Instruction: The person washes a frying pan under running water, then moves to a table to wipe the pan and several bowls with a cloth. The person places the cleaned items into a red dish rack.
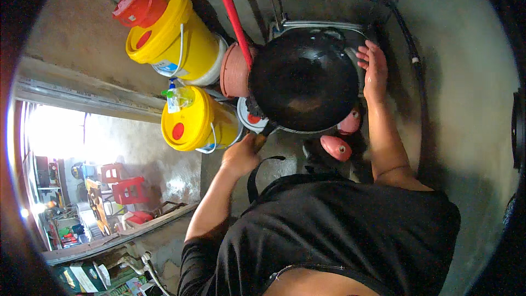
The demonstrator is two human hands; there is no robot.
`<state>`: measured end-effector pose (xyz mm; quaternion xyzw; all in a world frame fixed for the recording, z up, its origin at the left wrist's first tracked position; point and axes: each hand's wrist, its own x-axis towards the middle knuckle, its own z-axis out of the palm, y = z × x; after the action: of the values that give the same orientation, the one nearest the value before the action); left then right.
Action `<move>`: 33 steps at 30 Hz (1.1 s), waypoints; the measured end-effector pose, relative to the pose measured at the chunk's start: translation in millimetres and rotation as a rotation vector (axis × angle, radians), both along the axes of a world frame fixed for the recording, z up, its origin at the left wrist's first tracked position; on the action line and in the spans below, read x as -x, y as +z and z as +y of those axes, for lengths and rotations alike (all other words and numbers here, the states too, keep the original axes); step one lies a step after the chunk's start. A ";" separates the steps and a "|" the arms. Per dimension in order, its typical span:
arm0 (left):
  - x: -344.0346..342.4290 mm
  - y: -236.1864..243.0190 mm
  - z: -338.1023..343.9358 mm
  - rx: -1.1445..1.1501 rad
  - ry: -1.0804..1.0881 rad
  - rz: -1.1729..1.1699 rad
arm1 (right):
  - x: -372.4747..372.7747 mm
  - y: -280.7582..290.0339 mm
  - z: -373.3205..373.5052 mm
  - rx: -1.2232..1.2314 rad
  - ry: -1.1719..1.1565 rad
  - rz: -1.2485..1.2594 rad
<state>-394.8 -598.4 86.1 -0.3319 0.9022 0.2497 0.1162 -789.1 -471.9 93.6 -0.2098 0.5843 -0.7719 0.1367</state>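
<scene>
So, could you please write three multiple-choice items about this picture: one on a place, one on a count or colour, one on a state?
1. Where is the left hand?
A. at the handle of the black wok
B. on a yellow bucket
C. on the red pole

2. How many yellow buckets with lids stand at the left of the wok?
A. one
B. two
C. four

3. How is the right hand?
A. shut on a sponge
B. open, fingers spread at the rim of the wok
C. out of view

Answers:
1 A, the hand closes on the handle at the near edge of the wok.
2 B, one yellow bucket is farther and one is nearer.
3 B, the fingers are spread and hold nothing.
</scene>
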 end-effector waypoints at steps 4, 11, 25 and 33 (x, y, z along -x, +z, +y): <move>89.0 -44.7 -36.9 -0.007 -0.033 -0.020 | 41.9 20.0 -49.6 -0.115 0.008 0.320; 148.4 -71.8 -53.8 -0.062 0.064 -0.090 | 107.2 38.1 -167.1 -0.146 0.008 0.694; 112.1 -158.3 -63.7 -0.098 -0.128 0.161 | 134.0 42.4 -223.2 -0.268 0.197 0.489; 95.7 -99.8 -64.4 -0.722 0.192 0.082 | 129.1 36.9 -221.6 -0.132 0.221 0.421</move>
<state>-490.5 -662.8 -13.7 -0.3423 0.7248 0.5746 0.1655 -918.1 -693.5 130.5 -0.4192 0.6225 -0.6518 0.1091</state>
